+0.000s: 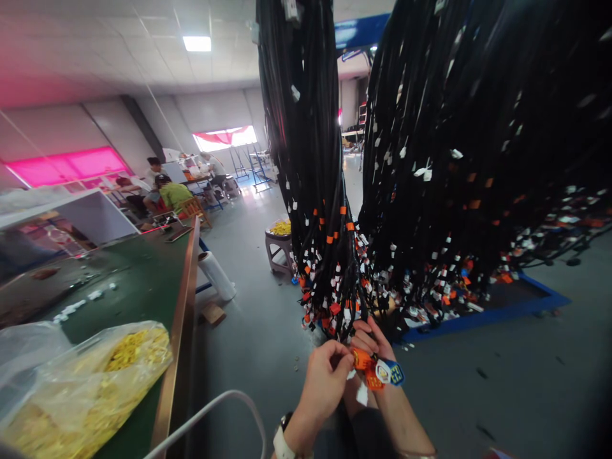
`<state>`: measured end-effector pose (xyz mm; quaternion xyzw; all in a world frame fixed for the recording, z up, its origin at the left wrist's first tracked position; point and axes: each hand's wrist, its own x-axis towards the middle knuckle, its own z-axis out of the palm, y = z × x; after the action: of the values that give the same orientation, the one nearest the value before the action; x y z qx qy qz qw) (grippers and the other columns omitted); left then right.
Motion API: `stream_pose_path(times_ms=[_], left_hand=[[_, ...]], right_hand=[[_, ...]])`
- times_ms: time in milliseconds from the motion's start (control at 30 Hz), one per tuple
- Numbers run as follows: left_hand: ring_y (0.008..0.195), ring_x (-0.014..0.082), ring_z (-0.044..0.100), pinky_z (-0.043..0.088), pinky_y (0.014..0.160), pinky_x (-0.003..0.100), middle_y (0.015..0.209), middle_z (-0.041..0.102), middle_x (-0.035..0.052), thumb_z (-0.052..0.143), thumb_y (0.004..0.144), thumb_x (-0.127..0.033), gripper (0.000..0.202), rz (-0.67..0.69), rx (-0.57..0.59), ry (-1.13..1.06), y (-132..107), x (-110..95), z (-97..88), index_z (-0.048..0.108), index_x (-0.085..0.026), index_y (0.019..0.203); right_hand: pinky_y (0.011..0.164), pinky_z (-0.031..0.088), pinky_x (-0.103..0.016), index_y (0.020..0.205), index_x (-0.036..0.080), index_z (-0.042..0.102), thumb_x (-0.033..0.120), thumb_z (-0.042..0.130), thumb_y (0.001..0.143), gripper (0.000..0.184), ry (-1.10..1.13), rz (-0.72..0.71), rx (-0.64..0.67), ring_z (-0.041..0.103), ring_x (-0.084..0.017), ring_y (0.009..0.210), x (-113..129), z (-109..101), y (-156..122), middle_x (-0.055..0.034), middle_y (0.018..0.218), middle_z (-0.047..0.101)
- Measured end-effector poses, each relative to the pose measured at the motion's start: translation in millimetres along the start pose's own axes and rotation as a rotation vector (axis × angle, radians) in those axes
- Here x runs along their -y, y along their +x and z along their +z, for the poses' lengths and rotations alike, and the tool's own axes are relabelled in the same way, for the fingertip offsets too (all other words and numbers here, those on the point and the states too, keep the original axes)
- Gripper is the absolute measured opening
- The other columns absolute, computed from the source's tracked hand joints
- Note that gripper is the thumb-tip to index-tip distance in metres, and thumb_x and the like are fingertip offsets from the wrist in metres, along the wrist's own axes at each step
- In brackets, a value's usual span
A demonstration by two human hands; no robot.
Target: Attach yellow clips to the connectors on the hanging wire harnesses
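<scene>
My left hand [326, 377], with a white-banded watch [282, 440] at the wrist, pinches at an orange connector [362, 358]. My right hand [373, 338] is closed around the cable ends just behind it. Out of that grip stick a second orange connector [374, 381], a white round-faced connector [383, 371] and a blue connector [396, 373]. A white tag [362, 395] dangles below them. Directly beyond my hands hangs a thick bundle of black wire harnesses [306, 127], its lower ends crowded with white and orange connectors. The cables inside my right hand are mostly hidden.
More harnesses [430, 140] hang at right above a blue rack base [482, 319]. At left, a green-topped table [157, 274] bears a plastic bag of yellow parts [109, 382]. A stool [275, 245] holds yellow pieces. A white hose [224, 396] curves in front. People [174, 194] sit far back.
</scene>
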<state>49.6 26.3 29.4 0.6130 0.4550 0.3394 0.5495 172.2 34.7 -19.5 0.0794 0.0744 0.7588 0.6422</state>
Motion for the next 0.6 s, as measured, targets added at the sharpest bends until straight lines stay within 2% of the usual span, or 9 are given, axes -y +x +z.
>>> stream_pose_path(times_ms=[167,267,433,500,600], left_hand=[[0.068,0.0135,0.054,0.041,0.065,0.024,0.078,0.065,0.004,0.055,0.075,-0.019,0.023,0.078,0.122,-0.152,0.6,-0.5,-1.3,0.063,-0.014,0.096],[0.075,0.0155,0.055,0.042,0.071,0.026,0.086,0.066,0.0049,0.054,0.078,-0.02,0.026,0.122,0.192,-0.062,1.1,-0.8,-4.3,0.068,-0.018,0.099],[0.082,0.0177,0.053,0.041,0.075,0.028,0.089,0.063,0.0055,0.058,0.077,-0.025,0.028,0.167,0.216,0.147,-0.5,-7.4,-6.0,0.069,-0.021,0.102],[0.083,0.0176,0.053,0.041,0.076,0.028,0.092,0.064,0.006,0.059,0.076,-0.026,0.03,0.15,0.251,0.123,-1.3,-9.6,-4.0,0.068,-0.021,0.105],[0.077,0.0159,0.054,0.042,0.073,0.026,0.09,0.066,0.0062,0.06,0.075,-0.028,0.032,0.115,0.302,-0.03,-0.9,-8.1,0.1,0.068,-0.018,0.104]], right_hand=[[0.036,0.032,-0.014,0.068,0.022,0.039,0.026,0.05,0.088,0.023,-0.01,0.0,-0.021,0.04,-0.006,0.034,2.4,-3.3,0.4,0.0131,0.038,0.029],[0.039,0.035,-0.014,0.07,0.022,0.04,0.027,0.05,0.088,0.022,-0.002,-0.001,-0.021,0.04,-0.005,0.034,3.2,-3.9,0.8,0.0133,0.038,0.031],[0.041,0.037,-0.011,0.069,0.023,0.038,0.026,0.048,0.089,0.023,0.026,0.014,0.018,0.042,-0.005,0.036,2.0,-1.1,-0.1,0.0131,0.038,0.032],[0.04,0.036,-0.011,0.068,0.023,0.038,0.027,0.048,0.089,0.024,0.025,0.02,0.037,0.042,-0.005,0.037,1.4,-0.6,-0.2,0.0129,0.038,0.032],[0.039,0.035,-0.011,0.068,0.023,0.038,0.029,0.048,0.089,0.025,0.019,0.034,0.043,0.042,-0.005,0.037,0.9,-0.8,0.5,0.0126,0.037,0.033]])
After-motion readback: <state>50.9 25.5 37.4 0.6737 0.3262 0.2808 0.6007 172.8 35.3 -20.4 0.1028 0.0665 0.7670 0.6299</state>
